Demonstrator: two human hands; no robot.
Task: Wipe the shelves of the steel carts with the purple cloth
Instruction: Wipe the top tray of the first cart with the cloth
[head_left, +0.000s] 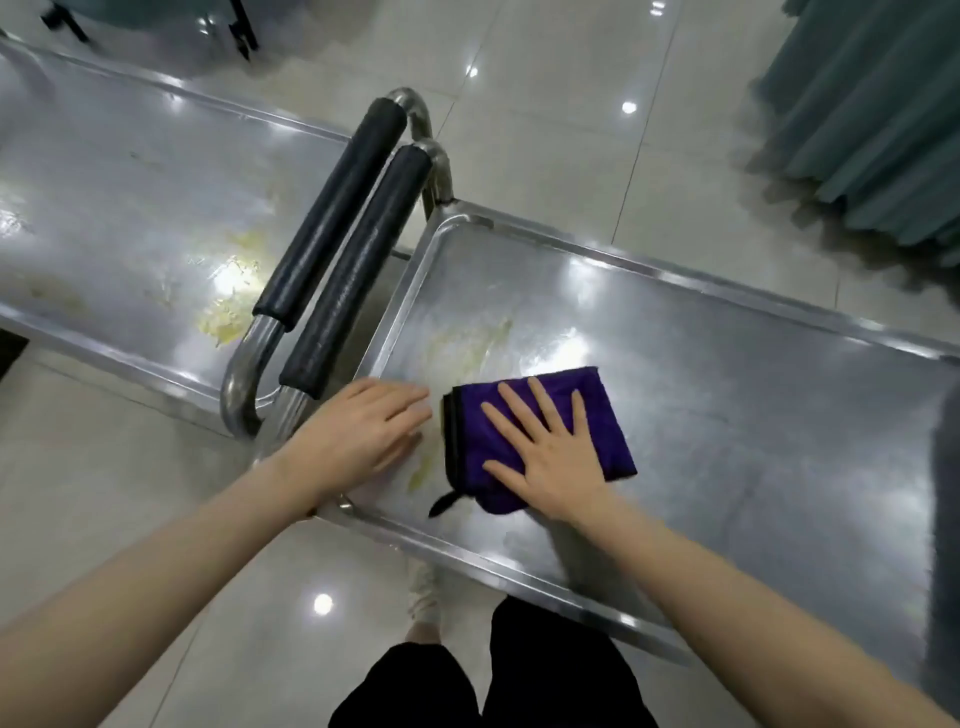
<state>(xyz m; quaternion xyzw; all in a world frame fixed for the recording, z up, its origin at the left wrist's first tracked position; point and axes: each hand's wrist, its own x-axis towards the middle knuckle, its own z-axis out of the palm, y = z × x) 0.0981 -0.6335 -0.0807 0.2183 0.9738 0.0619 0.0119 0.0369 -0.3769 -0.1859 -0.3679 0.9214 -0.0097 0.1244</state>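
Presses the folded purple cloth (608, 431) flat onto the shelf of the right steel cart (727, 415) with the right hand (550, 457), fingers straight and spread. Rests the left hand (363, 436) palm-down on that shelf's near left corner, fingers straight and close together, just beside the cloth, not touching it. Shows yellowish smears (467, 348) beyond the cloth, more on the left steel cart (130, 208) past the two black-padded handles (332, 208).

The shiny, scuffed steel cart shelf (727, 415) bears dull yellowish smears (467, 348) and a matt, fleecy purple cloth (602, 395), beside matt black foam-like handle grips (358, 265) above glossy pale floor tiles (545, 130).
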